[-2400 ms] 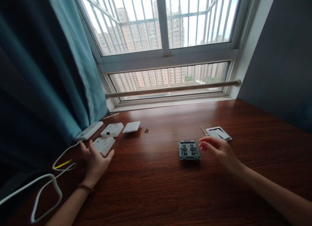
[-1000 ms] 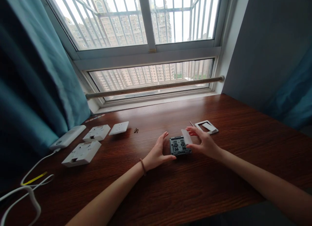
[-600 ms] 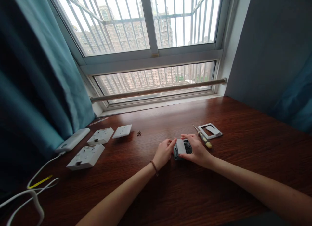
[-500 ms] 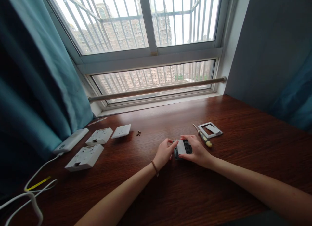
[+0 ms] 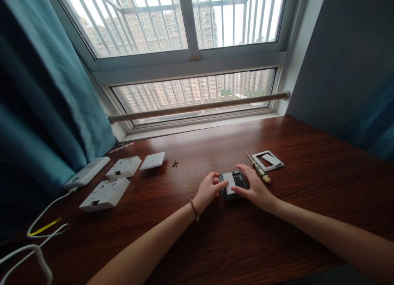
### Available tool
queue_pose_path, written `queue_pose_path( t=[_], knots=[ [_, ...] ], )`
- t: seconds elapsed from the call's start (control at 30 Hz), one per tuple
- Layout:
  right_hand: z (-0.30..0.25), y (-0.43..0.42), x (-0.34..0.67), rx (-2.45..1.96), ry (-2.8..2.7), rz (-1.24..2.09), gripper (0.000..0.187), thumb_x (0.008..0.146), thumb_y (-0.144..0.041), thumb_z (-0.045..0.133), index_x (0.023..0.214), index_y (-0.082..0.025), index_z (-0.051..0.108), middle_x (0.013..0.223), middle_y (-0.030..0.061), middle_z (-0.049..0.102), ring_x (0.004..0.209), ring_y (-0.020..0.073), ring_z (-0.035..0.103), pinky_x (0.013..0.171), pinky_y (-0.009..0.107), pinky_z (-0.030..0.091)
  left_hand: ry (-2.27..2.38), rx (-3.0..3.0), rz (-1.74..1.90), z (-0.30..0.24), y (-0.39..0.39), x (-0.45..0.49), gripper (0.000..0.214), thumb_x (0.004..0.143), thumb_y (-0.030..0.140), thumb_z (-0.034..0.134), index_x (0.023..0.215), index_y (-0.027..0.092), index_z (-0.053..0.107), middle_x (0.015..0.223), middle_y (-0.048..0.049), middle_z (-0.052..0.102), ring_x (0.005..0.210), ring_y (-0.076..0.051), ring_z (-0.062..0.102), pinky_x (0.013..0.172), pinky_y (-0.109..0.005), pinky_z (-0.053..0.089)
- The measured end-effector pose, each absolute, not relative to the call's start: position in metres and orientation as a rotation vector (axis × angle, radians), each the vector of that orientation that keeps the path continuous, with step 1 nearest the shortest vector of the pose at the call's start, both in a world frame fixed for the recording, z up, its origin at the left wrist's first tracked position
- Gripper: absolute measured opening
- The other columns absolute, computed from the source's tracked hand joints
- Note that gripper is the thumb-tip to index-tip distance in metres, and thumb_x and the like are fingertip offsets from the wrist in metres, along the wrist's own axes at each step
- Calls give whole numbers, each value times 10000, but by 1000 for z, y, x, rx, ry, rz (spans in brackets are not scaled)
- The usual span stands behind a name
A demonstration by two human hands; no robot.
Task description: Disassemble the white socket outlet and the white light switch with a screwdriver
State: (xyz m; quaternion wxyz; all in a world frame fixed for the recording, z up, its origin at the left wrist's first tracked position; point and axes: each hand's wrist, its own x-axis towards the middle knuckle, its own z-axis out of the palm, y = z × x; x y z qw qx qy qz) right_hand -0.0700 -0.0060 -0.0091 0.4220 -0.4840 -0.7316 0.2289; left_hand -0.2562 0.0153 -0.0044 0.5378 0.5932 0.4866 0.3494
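Note:
A dark grey switch module [image 5: 239,179] lies flat on the wooden table [image 5: 215,235], with a white rocker cover [image 5: 229,182] set over its left half. My left hand [image 5: 208,190] curls against the module's left edge, thumb tip on the white cover. My right hand [image 5: 254,187] rests on the module's right side, its fingers pressing down on the cover and the module. A screwdriver with a yellow handle [image 5: 261,173] lies just right of my right hand. Behind it sits a white switch frame [image 5: 267,160] with a loose white rocker in it.
Three white socket units [image 5: 104,193] [image 5: 124,167] [image 5: 152,160] and a white power bank [image 5: 86,172] lie at the left by a teal curtain [image 5: 46,96]. White cables [image 5: 37,240] trail off the left edge. Two small screws [image 5: 175,163] lie mid-table. A window fills the back.
My left hand came over from the left socket unit to the grey module. My right hand brought a white rocker cover onto it, and both hands now press it on the module's left half.

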Motion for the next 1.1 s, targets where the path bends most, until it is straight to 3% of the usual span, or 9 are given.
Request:
queue_pose_path(
  t=[0.13, 0.43, 0.6, 0.83, 1.1],
  knots=[
    [-11, -7, -67, -1327, -1730, 766, 562, 735, -438, 614, 1189, -163, 429, 1136, 135, 557, 1010, 262, 558, 873, 428, 452, 1138, 1384, 858, -3, 13, -255, 385, 686, 383, 644, 899, 137, 440, 602, 40, 569, 368, -34, 433, 342, -141, 309],
    [-10, -12, -72, -1263, -1696, 777, 668, 691, -318, 669, 1262, -157, 360, 1224, 151, 497, 1109, 276, 502, 920, 436, 437, 1030, 1333, 1022, 2, -5, -247, 427, 700, 378, 637, 988, 186, 389, 931, -43, 591, 681, -150, 623, 408, -191, 488],
    [-10, -16, -73, -1191, -1675, 751, 689, 689, -286, 678, 1285, -209, 342, 1225, 115, 483, 1109, 261, 496, 926, 420, 443, 954, 1278, 1041, 5, -10, -245, 417, 705, 362, 647, 995, 189, 403, 949, -38, 594, 672, -145, 622, 443, -199, 499],
    [-10, -21, -77, -1177, -1619, 770, 774, 649, -295, 716, 1306, -220, 315, 1171, 102, 497, 1014, 239, 547, 869, 389, 483, 914, 1222, 1009, 10, -10, -247, 421, 669, 362, 691, 998, 146, 542, 861, -40, 643, 671, -155, 611, 520, -228, 512],
    [0, -23, -77, -1146, -1684, 998, 373, 718, -352, 660, 1020, -186, 516, 951, 49, 624, 879, 215, 600, 776, 347, 496, 856, 1168, 1092, 12, -11, -247, 332, 669, 309, 704, 936, 148, 591, 839, -22, 652, 707, -140, 604, 631, -241, 510]
  ],
)
